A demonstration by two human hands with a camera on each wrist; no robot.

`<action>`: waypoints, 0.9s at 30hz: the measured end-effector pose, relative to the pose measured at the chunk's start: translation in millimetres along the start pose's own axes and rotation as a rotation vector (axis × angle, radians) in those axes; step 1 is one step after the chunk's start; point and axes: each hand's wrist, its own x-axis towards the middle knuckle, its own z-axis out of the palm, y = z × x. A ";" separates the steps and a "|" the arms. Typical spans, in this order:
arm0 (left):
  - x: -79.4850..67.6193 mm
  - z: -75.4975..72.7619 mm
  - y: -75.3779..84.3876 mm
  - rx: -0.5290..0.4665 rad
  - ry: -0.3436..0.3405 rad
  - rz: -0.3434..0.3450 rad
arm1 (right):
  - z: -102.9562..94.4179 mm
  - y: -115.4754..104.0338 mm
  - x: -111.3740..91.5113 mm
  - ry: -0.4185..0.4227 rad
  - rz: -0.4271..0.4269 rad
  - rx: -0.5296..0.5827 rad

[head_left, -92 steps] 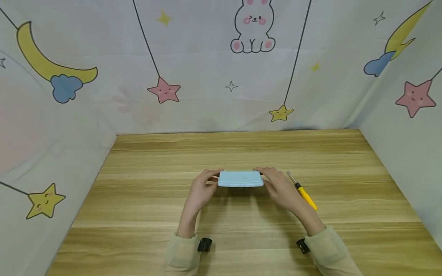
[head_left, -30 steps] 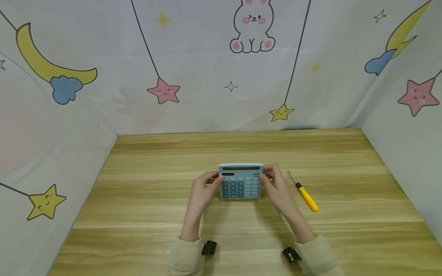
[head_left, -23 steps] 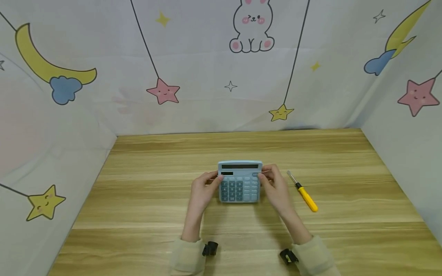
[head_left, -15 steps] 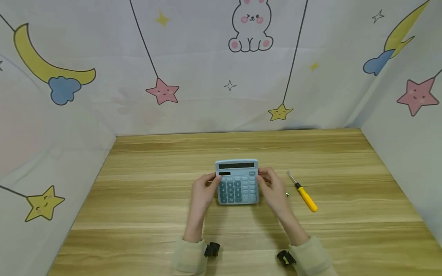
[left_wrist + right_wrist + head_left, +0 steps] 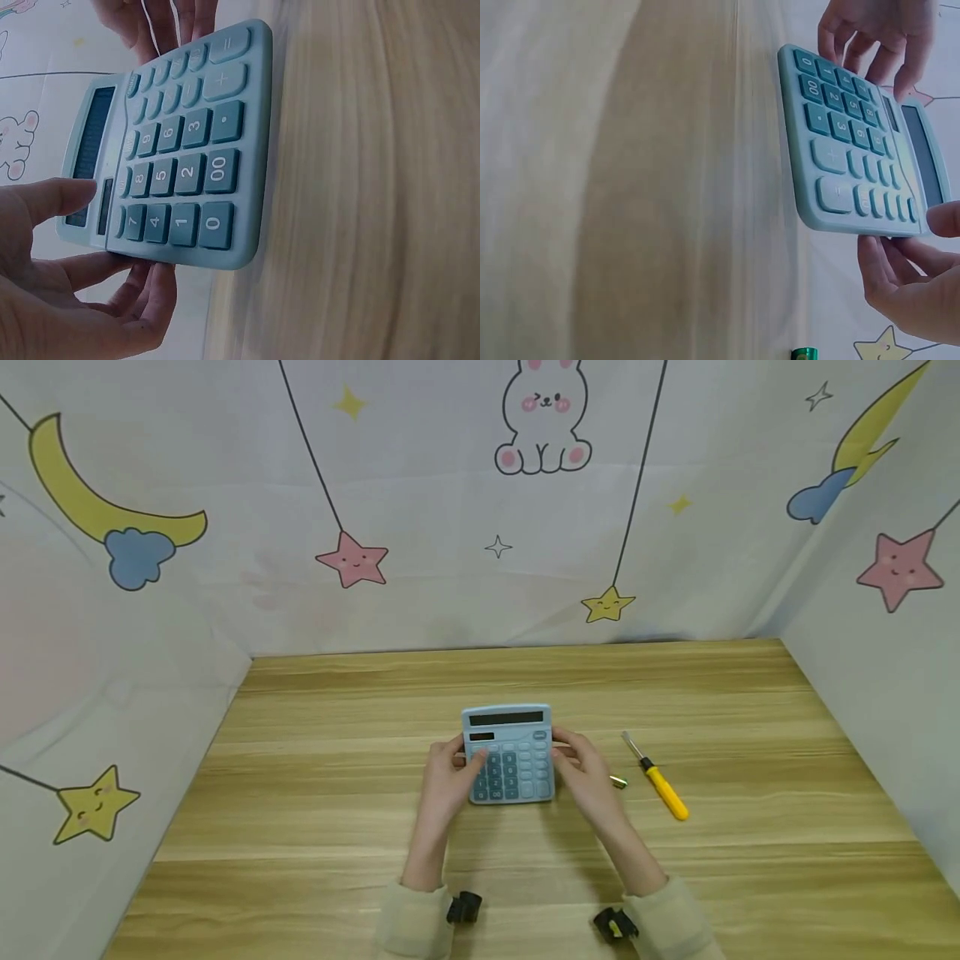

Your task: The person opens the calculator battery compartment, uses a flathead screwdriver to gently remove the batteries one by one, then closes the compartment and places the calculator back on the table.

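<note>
A light blue calculator [image 5: 509, 753] is tilted up over the table, its display and number keys facing the person. My left hand [image 5: 447, 777] grips its left side, thumb on the front face and the other fingers curled at the edge and behind. On the opposite side my right hand [image 5: 585, 772] holds the edge between thumb and fingers. The left wrist view shows the keys of the calculator [image 5: 176, 161] close up; whether its bottom edge touches the wood cannot be told. Just right of my right hand lies a small green and gold cylinder [image 5: 618, 782], like a battery.
A screwdriver [image 5: 663, 789] with a yellow handle and black collar lies farther right, its metal tip pointing away. The wood-grain table [image 5: 315, 827] ends at a white printed cloth [image 5: 420, 610] behind, with more cloth at both sides.
The calculator has turned from a plain narrow side to its keypad and display, then shifted slightly left with both hands. The green cylinder has come into view beside the right hand.
</note>
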 end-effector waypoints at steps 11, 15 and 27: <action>-1.3 7.0 0.4 -0.069 0.017 -0.029 | 4.7 4.4 1.6 -0.045 0.022 0.056; -2.0 6.3 -0.9 -0.112 0.005 -0.053 | 4.8 4.6 0.9 -0.080 0.035 0.087; 0.8 0.4 -3.9 -0.187 -0.063 -0.129 | 5.5 10.1 6.1 -0.126 0.132 0.147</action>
